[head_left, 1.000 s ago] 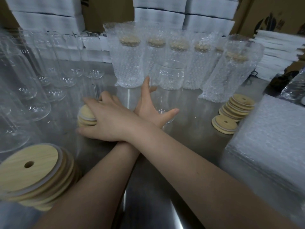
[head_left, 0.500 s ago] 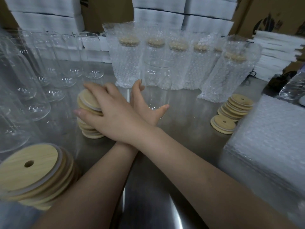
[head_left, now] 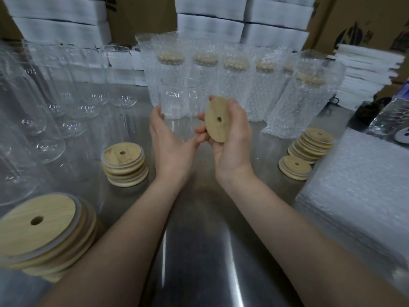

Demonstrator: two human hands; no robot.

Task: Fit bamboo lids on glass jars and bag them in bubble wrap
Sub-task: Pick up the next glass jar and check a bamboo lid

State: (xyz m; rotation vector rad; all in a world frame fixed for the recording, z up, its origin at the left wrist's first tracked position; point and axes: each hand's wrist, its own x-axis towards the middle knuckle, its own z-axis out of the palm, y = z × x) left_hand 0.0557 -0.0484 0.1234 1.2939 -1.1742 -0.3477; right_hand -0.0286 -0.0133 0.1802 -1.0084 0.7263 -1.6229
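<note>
A clear glass jar [head_left: 179, 99] stands open-topped on the steel table [head_left: 199, 251], in front of the bagged row. My left hand [head_left: 171, 144] cups its lower part, fingers on its left side and thumb low on the right. My right hand [head_left: 231, 140] grips a round bamboo lid [head_left: 218, 119] with a centre hole. The lid is tilted on edge just right of the jar, a little below its rim.
Lid stacks sit at the near left [head_left: 39, 231], centre left [head_left: 124, 165] and right [head_left: 314, 144]. Several empty jars [head_left: 51, 103] crowd the left. Several bagged, lidded jars [head_left: 232, 78] line the back. A pile of bubble-wrap bags [head_left: 358, 196] fills the right. White boxes [head_left: 210, 25] are stacked behind.
My arms have uncrossed. The right hand lifted a lid off the centre-left stack and carried it right, next to the jar. The left hand drew the jar leftward.
</note>
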